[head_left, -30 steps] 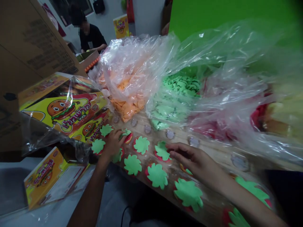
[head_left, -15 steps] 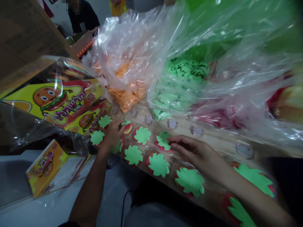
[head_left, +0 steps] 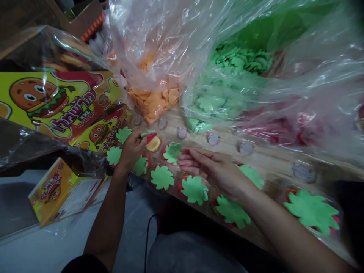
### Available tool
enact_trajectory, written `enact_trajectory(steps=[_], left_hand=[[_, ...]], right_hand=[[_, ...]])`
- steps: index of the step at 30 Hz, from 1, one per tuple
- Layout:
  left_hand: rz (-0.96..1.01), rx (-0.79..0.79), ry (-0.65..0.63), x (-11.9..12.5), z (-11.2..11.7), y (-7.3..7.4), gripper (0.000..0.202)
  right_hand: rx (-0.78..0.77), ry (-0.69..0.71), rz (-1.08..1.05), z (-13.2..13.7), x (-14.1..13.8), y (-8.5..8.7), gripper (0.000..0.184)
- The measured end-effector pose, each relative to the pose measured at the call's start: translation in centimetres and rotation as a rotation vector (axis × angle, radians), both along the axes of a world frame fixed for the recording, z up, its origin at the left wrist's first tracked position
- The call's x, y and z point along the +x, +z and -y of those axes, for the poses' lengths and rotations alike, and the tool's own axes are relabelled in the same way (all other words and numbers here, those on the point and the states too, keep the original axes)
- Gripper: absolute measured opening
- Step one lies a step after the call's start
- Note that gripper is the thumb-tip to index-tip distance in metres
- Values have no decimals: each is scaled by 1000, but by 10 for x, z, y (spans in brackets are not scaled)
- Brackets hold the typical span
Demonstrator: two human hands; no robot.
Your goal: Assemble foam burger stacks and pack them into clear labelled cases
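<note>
My left hand point(head_left: 133, 148) is closed, its fingertips at the edge of a green lettuce-shaped piece point(head_left: 148, 133). That piece and a red piece point(head_left: 151, 139) under it are tilted up, baring a yellow round piece point(head_left: 154, 144). My right hand point(head_left: 209, 163) is held flat, fingers stretched out and nothing visible in them, beside another green lettuce-shaped piece point(head_left: 172, 152) lying on red. Several similar stacks, such as one green-topped stack point(head_left: 194, 190), stand in rows in clear plastic cups. My right hand and forearm hide part of the rows.
Clear bags of orange pieces point(head_left: 152, 104), green pieces point(head_left: 216, 100) and red pieces point(head_left: 278, 125) lie behind the rows on the wooden table point(head_left: 199, 146). A plastic-wrapped burger-print display box point(head_left: 71, 102) stands left, above a folded card point(head_left: 54, 193). A cable point(head_left: 148, 235) hangs below.
My right hand has moved left along the row and its fingers have straightened. At my left hand, more of the yellow piece shows under the tilted red one. The view has tipped downward.
</note>
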State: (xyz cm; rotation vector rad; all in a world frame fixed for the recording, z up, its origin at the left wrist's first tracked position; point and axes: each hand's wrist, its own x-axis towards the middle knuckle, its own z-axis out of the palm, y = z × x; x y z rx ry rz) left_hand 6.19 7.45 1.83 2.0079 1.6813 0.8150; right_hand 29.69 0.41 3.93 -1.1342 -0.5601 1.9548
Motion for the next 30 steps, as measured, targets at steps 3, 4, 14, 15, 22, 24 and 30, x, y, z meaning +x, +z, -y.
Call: enact_trajectory(steps=[3, 4, 14, 15, 22, 24, 30], left_hand=[[74, 117, -16, 6, 19, 14, 21], [15, 176, -83, 10, 28, 19, 19], [-333, 21, -330, 1, 49, -4, 38], [-371, -17, -341, 0, 44, -10, 40], [-33, -57, -230, 11, 41, 0, 30], [173, -100, -210, 19, 45, 14, 37], [451, -3, -391, 41, 51, 36, 31]], right_hand=[[-171, 7, -329, -11, -28, 4, 30], [-190, 21, -412, -13, -35, 5, 33], [-54, -166, -200, 10, -13, -12, 20], [-55, -185, -158, 10, -6, -11, 19], [72, -84, 53, -6, 6, -2, 30], [189, -46, 138, -7, -5, 0, 37], [537, -114, 214, 4, -32, 6, 39]])
